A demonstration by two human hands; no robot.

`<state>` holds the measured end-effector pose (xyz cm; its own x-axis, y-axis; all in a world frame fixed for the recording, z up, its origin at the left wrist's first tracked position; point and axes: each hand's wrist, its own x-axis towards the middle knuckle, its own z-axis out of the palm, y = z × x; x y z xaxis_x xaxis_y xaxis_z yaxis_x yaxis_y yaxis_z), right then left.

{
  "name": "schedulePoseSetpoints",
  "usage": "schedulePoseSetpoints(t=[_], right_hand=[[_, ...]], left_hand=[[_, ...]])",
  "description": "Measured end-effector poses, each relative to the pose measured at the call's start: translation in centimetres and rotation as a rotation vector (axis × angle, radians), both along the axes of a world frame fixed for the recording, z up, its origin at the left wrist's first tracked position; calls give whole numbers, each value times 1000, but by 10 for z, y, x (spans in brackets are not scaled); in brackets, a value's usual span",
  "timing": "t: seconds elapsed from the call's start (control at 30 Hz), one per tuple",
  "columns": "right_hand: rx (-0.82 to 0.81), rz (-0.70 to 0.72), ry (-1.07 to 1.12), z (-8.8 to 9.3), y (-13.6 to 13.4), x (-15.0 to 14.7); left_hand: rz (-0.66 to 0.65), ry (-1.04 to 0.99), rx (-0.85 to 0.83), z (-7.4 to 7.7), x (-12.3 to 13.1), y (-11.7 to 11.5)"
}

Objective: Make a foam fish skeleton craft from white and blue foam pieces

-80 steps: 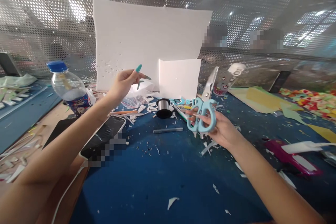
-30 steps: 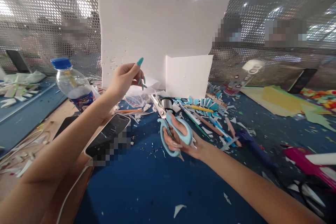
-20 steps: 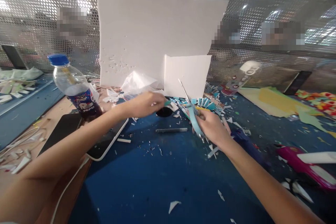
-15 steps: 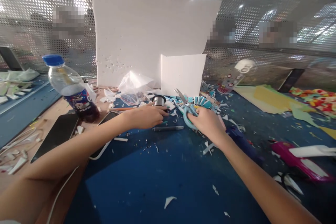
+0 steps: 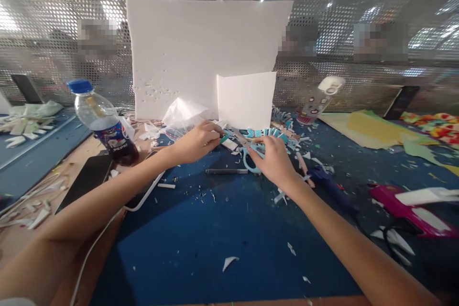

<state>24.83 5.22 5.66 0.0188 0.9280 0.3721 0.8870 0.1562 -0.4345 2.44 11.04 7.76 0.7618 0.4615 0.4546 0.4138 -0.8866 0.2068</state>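
Observation:
My left hand point(image 5: 198, 142) is closed in a pinch on a small teal piece point(image 5: 224, 138), whose exact kind I cannot make out. Facing it, my right hand point(image 5: 274, 158) has its fingers closed around light-blue scissors point(image 5: 251, 161). The scissor blades point up and left, toward the teal piece, and the handle loops show below my thumb. Just beyond the right fingers lie blue-and-white patterned pieces point(image 5: 267, 132). A dark pen point(image 5: 226, 171) rests on the blue table, below and between the two hands.
Large white foam board point(image 5: 208, 43) stands behind, with a smaller white panel point(image 5: 246, 100) before it. At left are a Pepsi bottle point(image 5: 114, 139) and a black phone point(image 5: 84, 179). A dark-blue tool point(image 5: 332, 191) and a magenta tool point(image 5: 409, 210) lie right. White scraps litter the table.
My left hand has risen and lifted the teal piece toward the scissors. My right hand has shifted slightly left and up with the scissors. A black spool by the left hand is now hidden.

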Motion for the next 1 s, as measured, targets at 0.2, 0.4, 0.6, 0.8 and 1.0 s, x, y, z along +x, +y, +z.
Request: schedulePoseSetpoints(t=[0.2, 0.4, 0.6, 0.8, 1.0], right_hand=[[-100, 412, 373, 12, -11, -44], [-303, 572, 883, -3, -15, -79], [-402, 611, 1021, -28, -30, -84], [-480, 617, 1096, -43, -27, -80], [-461, 598, 1107, -47, -25, -76]], left_hand=[[120, -233, 19, -5, 9, -32], [255, -309, 28, -19, 7, -50], [276, -270, -27, -44, -7, -66], [284, -235, -41, -66, -15, -67], [336, -197, 68, -74, -23, -74]])
